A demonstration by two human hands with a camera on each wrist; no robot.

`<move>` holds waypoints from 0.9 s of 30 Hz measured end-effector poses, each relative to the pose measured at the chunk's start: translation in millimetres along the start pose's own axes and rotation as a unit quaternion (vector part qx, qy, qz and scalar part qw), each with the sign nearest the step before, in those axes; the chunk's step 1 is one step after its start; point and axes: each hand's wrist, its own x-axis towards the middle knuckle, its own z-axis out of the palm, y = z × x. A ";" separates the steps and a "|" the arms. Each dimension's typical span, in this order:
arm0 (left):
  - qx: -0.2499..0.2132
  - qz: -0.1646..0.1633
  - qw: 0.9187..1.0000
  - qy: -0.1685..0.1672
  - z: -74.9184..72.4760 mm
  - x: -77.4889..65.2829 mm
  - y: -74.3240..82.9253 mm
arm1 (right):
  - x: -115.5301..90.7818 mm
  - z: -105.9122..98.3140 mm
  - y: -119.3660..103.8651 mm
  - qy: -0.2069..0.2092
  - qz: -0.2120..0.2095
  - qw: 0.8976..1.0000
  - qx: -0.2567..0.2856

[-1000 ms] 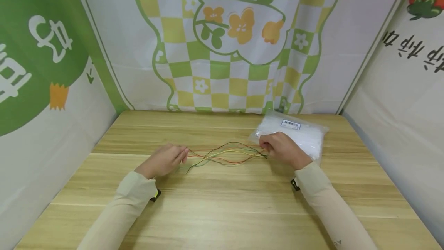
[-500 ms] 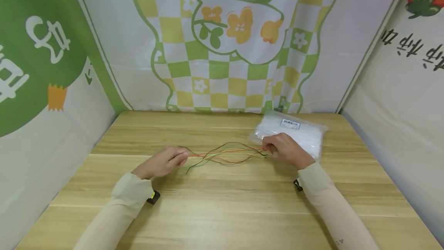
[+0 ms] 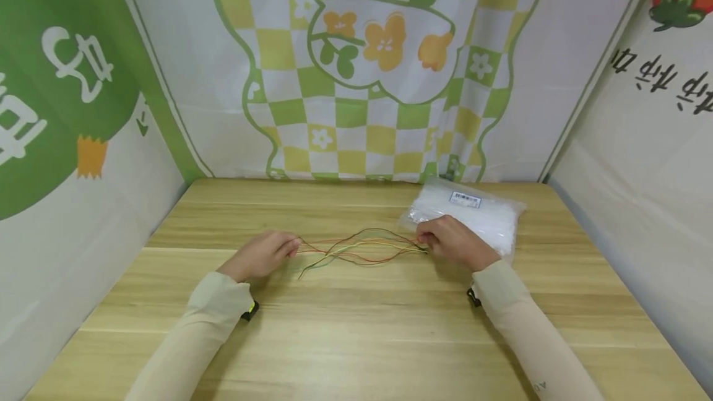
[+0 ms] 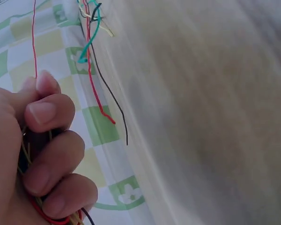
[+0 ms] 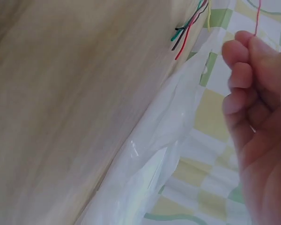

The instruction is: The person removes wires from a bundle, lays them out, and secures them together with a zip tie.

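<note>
Spread across the middle of the wooden tabletop [image 3: 356, 339], between both hands: thin, smooth wires [image 3: 367, 242] in red, yellow, green and black, bowing apart into shallow curves and crossing toward the nine o'clock end. Loose tips near both ends, some straight, some kinked, the green ones bent over on themselves. At nine o'clock of the wires, the left hand [image 3: 262, 255], thumb and forefinger pinching a fine red strand [image 4: 34, 42], the other fingers curled round a looped bundle [image 4: 49, 219] of red, black and yellowish wire. At three o'clock, the right hand [image 3: 453, 243], thumb and forefinger likewise pinching a red strand, remaining fingers folded toward the palm. At two o'clock, just beyond the right hand, a clear, crinkled plastic bag [image 3: 492, 224], white inside, with a blue-edged barcode label [image 3: 465, 199]. Below, pale banded wood grain with a soft sheen. At twelve o'clock, a lightly creased fabric backdrop [image 3: 351, 110] of green, yellow and white checks.
</note>
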 end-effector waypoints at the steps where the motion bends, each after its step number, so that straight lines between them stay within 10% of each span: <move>1: 0.004 -0.006 1.000 -0.004 -0.4 0.7 0.5 | 0.8 0.7 0.1 -0.007 0.005 1.000 0.000; 17: 0.014 -0.075 0.995 -0.059 -11.6 -6.1 0.1 | 8.1 7.3 -3.6 -0.070 0.040 0.996 -0.040; 27: 0.037 -0.064 0.997 -0.017 -9.3 -6.4 7.1 | 3.0 -7.6 -12.8 -0.070 0.102 0.992 -0.038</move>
